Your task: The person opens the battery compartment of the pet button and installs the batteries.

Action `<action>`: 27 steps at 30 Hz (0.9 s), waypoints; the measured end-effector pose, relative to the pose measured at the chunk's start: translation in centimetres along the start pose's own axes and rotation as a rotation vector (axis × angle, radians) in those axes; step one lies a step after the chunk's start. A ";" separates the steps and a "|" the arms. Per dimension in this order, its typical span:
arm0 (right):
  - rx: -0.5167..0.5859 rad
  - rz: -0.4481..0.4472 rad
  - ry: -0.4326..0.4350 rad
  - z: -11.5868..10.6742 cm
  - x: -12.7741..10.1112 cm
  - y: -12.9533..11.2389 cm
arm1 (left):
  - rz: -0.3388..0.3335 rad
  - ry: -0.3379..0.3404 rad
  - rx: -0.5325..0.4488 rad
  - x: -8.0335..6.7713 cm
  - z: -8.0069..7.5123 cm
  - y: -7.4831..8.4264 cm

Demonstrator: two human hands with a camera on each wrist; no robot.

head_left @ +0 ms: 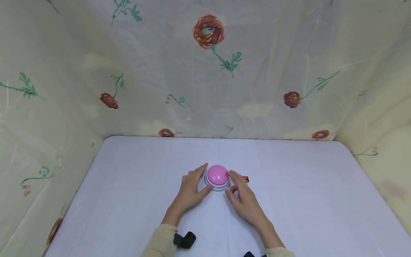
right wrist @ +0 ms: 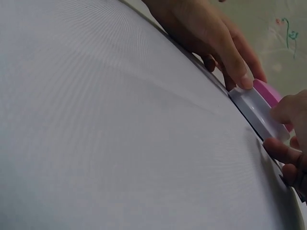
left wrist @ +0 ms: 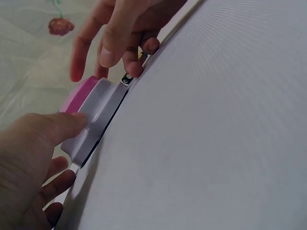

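Note:
A round push button [head_left: 217, 175] with a pink dome and a white base sits on the white table, dome up. My left hand [head_left: 190, 190] holds its left side, the thumb on the front wall of the base and the index finger round toward the back. In the left wrist view the base [left wrist: 98, 112] shows edge-on under that thumb. Over the button's right side is my right hand [head_left: 245, 201], its fingers loosely bent, index fingertip at the dome's edge and thumb close to the base's front right.
Batteries [head_left: 245, 179] with red and yellow on them lie just right of the button, partly behind my right hand. The white-covered table [head_left: 135, 171] ends at a flowered curtain [head_left: 253, 117] along the back and both sides.

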State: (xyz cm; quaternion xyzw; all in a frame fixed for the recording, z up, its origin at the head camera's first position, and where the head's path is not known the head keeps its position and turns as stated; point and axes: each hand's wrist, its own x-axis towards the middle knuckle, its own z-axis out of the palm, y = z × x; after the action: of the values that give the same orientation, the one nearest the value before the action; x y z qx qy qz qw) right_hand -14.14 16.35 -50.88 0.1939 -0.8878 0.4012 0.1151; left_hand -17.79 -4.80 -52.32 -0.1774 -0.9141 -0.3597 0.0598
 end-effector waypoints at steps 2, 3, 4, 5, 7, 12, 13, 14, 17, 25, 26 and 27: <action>-0.020 -0.012 0.007 0.2 0.2 0.0 | -0.010 -0.013 0.004 0.1 0.0 0.1; -0.028 -0.012 0.009 0.2 0.3 0.0 | -0.015 -0.019 0.004 0.0 0.0 0.1; -0.035 -0.008 0.008 0.3 0.4 0.0 | -0.013 -0.021 0.012 0.0 0.0 0.1; -0.041 -0.004 0.007 0.4 0.5 0.0 | -0.015 -0.023 0.015 0.0 0.1 0.2; -0.045 0.010 0.001 0.5 0.6 0.0 | -0.009 -0.020 0.022 0.0 0.1 0.2; -0.020 0.041 -0.011 0.8 1.3 -0.1 | -0.001 -0.004 0.018 0.0 0.0 0.1; -0.017 0.047 -0.013 0.8 1.3 -0.1 | -0.001 -0.002 0.014 0.0 -0.1 0.2; -0.011 0.053 -0.013 0.8 1.4 -0.1 | -0.002 0.000 0.008 0.0 -0.1 0.2; 0.017 0.074 -0.015 0.8 1.5 -0.1 | -0.004 0.012 -0.007 0.0 -0.1 0.2; 0.141 0.119 0.014 0.8 1.3 -0.5 | -0.014 0.036 -0.157 -0.1 -0.1 0.1; 0.151 0.116 0.019 0.8 1.3 -0.6 | -0.011 0.035 -0.180 -0.1 -0.2 0.1; 0.159 0.113 0.024 0.8 1.3 -0.7 | -0.007 0.037 -0.201 -0.1 -0.2 0.1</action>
State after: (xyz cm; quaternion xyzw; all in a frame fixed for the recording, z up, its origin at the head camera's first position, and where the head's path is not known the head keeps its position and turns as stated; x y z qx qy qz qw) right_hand -15.08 15.00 -50.47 0.1471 -0.8613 0.4786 0.0872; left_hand -17.64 -4.88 -52.13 -0.1725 -0.8729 -0.4529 0.0571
